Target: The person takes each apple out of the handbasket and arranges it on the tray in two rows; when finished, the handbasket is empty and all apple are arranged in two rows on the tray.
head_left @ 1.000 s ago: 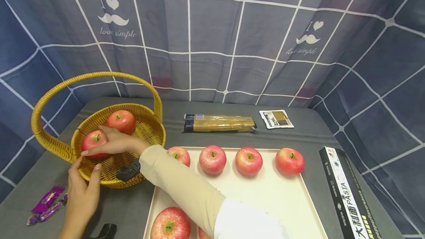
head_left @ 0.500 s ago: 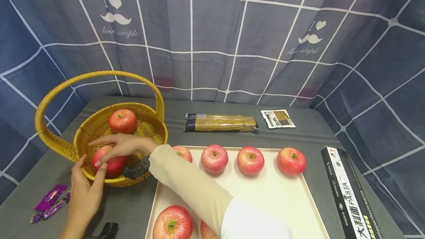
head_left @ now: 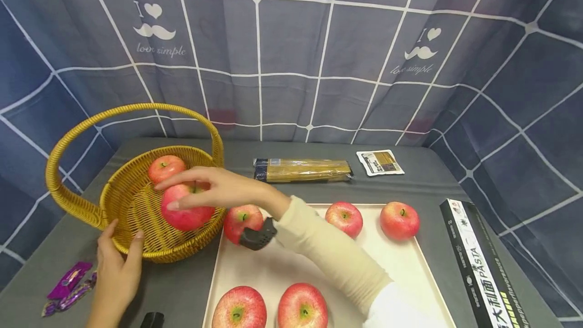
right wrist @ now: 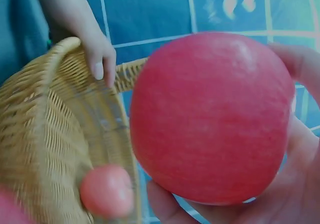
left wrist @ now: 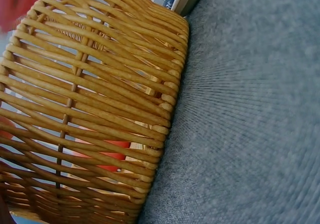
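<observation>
Held in my right hand is a red apple, over the right side of the yellow wicker basket. In the right wrist view this apple fills the middle, with the thumb and fingers around its sides. My left hand grips the basket's near left rim, thumb on the inner side. A second apple lies at the back inside the basket. The left wrist view is taken up by the basket's woven outer wall, red showing through its gaps.
A cream tray with several apples, such as one at its near left, stands right of the basket. Behind it lie a noodle pack and a small sachet. A pasta box is far right, purple-wrapped candies far left.
My right hand has moved right with the apple, from the basket's left side to its right side and higher. The left hand has stayed at the rim.
</observation>
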Available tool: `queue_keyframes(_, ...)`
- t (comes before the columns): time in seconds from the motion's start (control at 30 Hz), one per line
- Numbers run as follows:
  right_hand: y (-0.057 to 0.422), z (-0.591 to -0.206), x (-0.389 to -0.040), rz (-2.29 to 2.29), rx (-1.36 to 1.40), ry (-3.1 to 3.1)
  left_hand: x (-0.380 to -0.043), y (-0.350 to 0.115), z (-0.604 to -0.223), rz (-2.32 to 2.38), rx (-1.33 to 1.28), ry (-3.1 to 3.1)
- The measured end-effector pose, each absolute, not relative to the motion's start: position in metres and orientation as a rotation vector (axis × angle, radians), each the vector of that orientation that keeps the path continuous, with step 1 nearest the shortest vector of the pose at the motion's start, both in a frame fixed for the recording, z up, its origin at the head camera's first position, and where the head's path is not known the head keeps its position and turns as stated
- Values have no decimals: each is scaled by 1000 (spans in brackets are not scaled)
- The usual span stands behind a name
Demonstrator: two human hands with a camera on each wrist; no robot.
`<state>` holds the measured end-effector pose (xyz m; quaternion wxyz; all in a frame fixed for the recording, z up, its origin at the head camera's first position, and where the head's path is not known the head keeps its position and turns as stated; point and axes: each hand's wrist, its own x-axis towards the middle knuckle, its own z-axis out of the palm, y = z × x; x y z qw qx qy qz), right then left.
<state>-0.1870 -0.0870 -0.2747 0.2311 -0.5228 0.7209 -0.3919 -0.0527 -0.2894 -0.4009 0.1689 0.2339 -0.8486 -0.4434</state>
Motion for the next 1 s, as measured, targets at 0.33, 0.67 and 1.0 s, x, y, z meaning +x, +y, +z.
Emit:
queue_keyframes(0.33, 88, -287, -142, -875, -1417, 2217, -55, -283, -402, -1266, 636, -2405)
queue_keyframes(0.67, 189, -352, -93, -932, -1416, 2390, -49, -286, -403, -1247, 685, -2426)
queue_keyframes(1.0, 200, -386, -54, -1112, -1163, 2401, -51, -287, -403, -1249, 664, -2429)
